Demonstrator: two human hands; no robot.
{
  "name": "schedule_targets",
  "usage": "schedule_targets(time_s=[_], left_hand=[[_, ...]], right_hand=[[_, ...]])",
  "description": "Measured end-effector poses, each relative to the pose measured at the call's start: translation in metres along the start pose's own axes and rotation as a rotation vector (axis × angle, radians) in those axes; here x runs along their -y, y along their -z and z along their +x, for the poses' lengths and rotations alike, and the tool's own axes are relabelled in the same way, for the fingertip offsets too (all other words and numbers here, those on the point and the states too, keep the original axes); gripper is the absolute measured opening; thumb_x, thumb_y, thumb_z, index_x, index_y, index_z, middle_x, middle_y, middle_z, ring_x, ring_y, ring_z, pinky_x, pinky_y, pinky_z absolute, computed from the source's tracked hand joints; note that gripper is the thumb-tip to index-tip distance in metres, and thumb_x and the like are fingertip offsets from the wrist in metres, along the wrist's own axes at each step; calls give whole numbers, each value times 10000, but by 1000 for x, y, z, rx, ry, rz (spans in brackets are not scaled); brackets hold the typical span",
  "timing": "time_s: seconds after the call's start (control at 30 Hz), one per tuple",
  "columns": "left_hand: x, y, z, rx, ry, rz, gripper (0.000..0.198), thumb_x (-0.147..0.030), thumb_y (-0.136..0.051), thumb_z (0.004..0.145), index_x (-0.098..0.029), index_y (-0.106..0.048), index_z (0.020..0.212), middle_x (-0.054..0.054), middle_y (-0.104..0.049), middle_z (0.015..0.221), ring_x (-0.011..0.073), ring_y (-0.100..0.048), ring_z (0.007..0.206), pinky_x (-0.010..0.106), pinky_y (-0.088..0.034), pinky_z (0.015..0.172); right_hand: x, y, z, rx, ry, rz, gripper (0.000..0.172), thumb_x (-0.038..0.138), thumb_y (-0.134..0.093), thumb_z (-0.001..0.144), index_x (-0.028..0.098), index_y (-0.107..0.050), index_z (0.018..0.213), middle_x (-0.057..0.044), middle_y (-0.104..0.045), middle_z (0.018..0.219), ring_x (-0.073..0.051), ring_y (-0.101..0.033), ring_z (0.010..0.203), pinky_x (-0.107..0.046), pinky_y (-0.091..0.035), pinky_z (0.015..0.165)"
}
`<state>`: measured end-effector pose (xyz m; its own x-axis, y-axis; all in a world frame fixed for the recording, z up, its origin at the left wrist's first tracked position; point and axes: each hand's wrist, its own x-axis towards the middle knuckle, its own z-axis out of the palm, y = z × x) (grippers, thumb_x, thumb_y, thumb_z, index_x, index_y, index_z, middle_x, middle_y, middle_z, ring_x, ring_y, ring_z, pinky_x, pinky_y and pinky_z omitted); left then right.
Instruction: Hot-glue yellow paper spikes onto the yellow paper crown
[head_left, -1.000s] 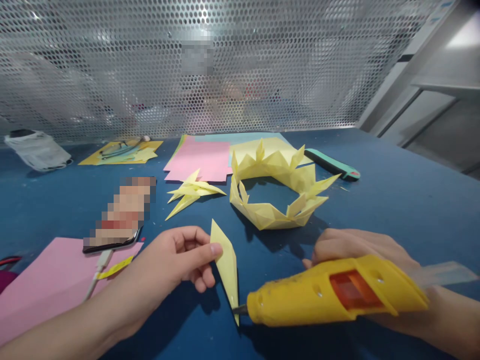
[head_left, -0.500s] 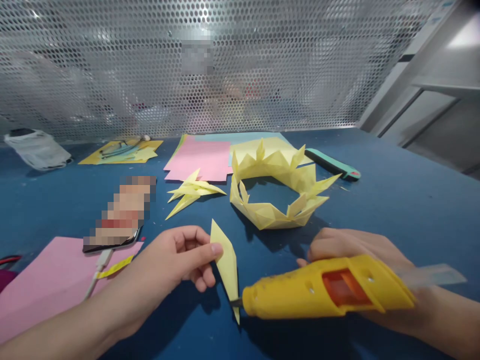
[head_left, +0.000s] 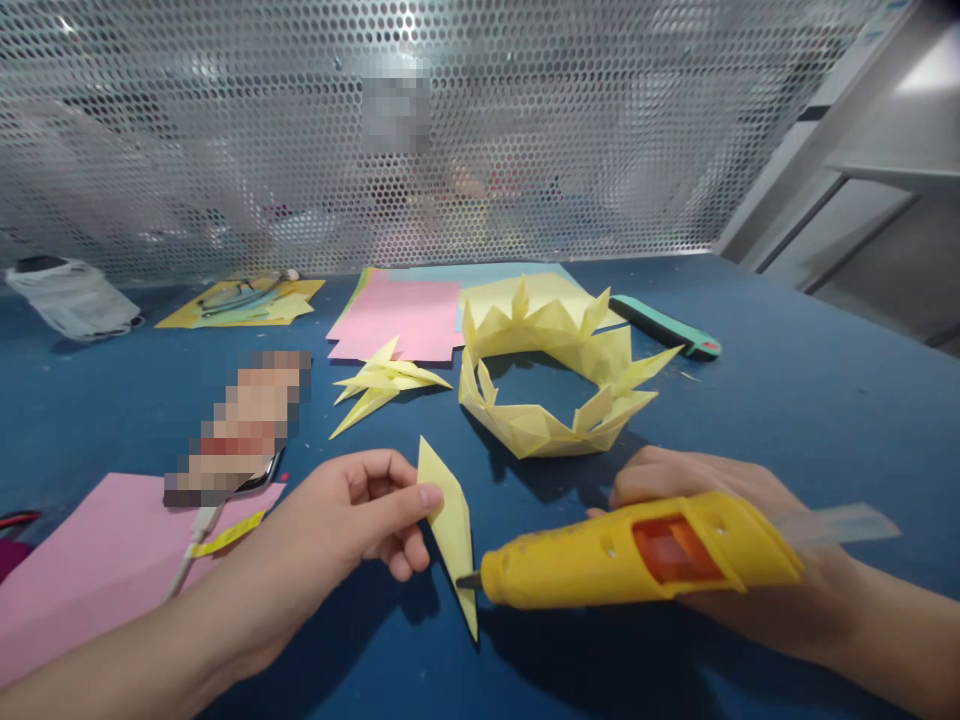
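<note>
Head camera, looking down on the blue table (head_left: pixel 787 400): left hand (head_left: pixel 360 515) closed in a pinch, thumb and forefinger on the upper edge of 1 paper spike (head_left: pixel 450 520), held upright just above the tabletop, close in front of the body. Right hand (head_left: pixel 705 478) wrapped around a glue gun (head_left: pixel 637 560), nozzle touching the spike's lower edge, clear glue stick (head_left: pixel 840 525) jutting from the back.

By the look of things, well along. Beyond the 2 hands, a paper ring (head_left: pixel 540 432) of joined spikes already standing as a crown, seemingly closed all round. Just left of it, loose spikes (head_left: pixel 382 385) in a small cluster, not yet attached. Probably at the gluing step for the 1 in hand.

Pale yellow, a long narrow diamond, sharp at both ends, creased down its length, thin enough to bend easily. Further back, a pink sheet (head_left: pixel 405 315) and a teal cutter (head_left: pixel 664 328).
</note>
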<state>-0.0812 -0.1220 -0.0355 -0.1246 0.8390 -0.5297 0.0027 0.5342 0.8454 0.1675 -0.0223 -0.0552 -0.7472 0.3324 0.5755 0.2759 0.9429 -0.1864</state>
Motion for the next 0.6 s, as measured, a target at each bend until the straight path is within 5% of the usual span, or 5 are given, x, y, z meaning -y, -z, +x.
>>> schedule_targets(time_s=[0.47, 0.6], left_hand=[[2, 0, 0, -1, 11, -6, 257, -376, -738, 763, -196, -580, 671, -63, -623, 527, 46, -548, 496, 115, -425, 502], [2, 2, 0, 11, 4, -2, 252, -380, -716, 786, -191, -589, 678, -56, -634, 546, 47, -560, 512, 118, -430, 512]], right_hand=[[1, 1, 0, -4, -26, -35, 207, 369, -414, 949, 256, -418, 775, 77, -502, 548, -80, -513, 422, -175, -403, 407], [1, 1, -3, 15, 41, -22, 94, 278, -462, 932, 260, -437, 843, 67, -532, 578, -93, -536, 478, -186, -430, 461]])
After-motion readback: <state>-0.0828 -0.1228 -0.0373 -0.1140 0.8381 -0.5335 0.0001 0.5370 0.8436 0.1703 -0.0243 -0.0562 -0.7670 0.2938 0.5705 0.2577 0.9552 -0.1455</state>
